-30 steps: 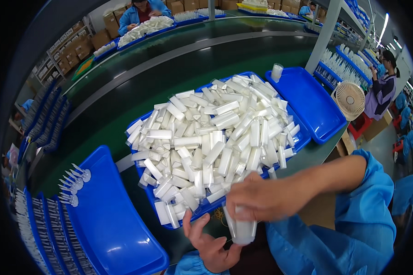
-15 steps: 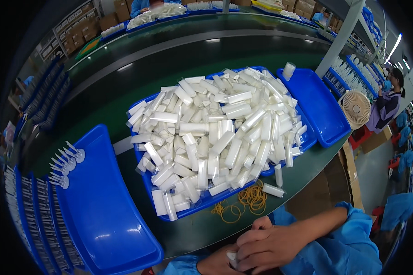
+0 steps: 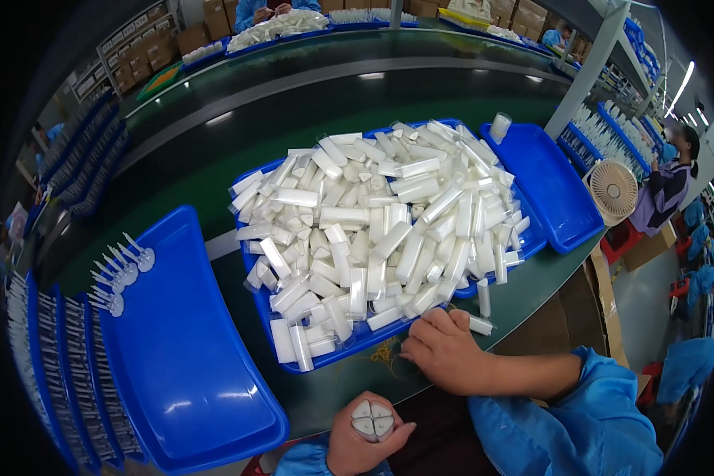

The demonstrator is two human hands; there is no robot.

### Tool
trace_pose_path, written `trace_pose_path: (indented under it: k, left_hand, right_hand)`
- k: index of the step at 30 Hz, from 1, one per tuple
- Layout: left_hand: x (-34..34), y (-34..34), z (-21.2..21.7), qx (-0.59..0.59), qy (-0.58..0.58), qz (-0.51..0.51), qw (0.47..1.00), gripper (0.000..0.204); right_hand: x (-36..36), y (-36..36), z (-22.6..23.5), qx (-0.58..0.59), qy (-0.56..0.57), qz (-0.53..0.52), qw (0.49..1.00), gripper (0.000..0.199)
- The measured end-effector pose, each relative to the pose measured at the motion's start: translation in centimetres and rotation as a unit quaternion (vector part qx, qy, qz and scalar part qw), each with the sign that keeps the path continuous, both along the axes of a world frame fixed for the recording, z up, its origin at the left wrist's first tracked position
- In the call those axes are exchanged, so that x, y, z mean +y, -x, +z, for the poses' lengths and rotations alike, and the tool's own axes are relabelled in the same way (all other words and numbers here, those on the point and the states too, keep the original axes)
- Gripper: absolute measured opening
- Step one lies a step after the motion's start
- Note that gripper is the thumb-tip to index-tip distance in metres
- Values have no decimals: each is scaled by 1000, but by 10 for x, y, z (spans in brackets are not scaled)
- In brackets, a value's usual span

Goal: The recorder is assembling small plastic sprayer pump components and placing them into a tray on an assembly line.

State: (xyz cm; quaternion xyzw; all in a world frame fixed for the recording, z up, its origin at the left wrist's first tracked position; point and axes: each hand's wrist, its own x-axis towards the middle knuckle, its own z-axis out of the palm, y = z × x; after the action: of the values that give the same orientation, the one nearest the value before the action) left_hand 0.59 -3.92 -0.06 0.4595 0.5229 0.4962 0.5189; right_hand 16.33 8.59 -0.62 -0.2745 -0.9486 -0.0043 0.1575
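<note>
My left hand, low in the picture, is closed round a bundle of white rounded-triangular tubes, their ends facing up. Over the table's near side, my right hand reaches into the yellow rubber bands with its fingers curled down and pressed together. It covers most of the bands, and its fingertips are partly hidden. Just beyond it lies a single white tube in a clear sleeve. A large blue tray ahead is heaped with similar sleeved tubes.
At left lies a blue tray with several white spiky pieces on its far corner. Stacked blue trays stand beside it. On the right are another blue tray, a clear cup, a fan, a post and cardboard.
My hands have moved apart. The right one has gone forward from the left hand onto the rubber bands. The left hand has shifted slightly left, and its bundle of tubes now shows.
</note>
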Motion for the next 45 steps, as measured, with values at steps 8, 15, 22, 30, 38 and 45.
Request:
trace_pose_path:
  k: [8, 15, 22, 30, 38, 45]
  left_hand:
    - [27, -14, 21, -187, 24, 85, 978, 24]
    - [33, -7, 11, -452, -104, -323, 825, 24]
    - [35, -31, 24, 2, -127, -20, 992, 98]
    - [50, -28, 21, -119, 20, -17, 993, 113]
    - [38, -45, 26, -23, -189, 129, 973, 92]
    - [37, -39, 44, 260, -125, 25, 957, 99]
  right_hand:
    - [-5, -9, 43, 143, 62, 78, 985, 18]
    - [17, -24, 33, 175, 59, 110, 977, 12]
    - [31, -42, 50, 450, 822, 237, 256, 25]
    - [-11, -46, 73, 131, 544, 446, 699, 22]
    - [11, -53, 51, 418, 804, 189, 378, 50]
    - [11, -36, 93, 165, 453, 166, 860, 48]
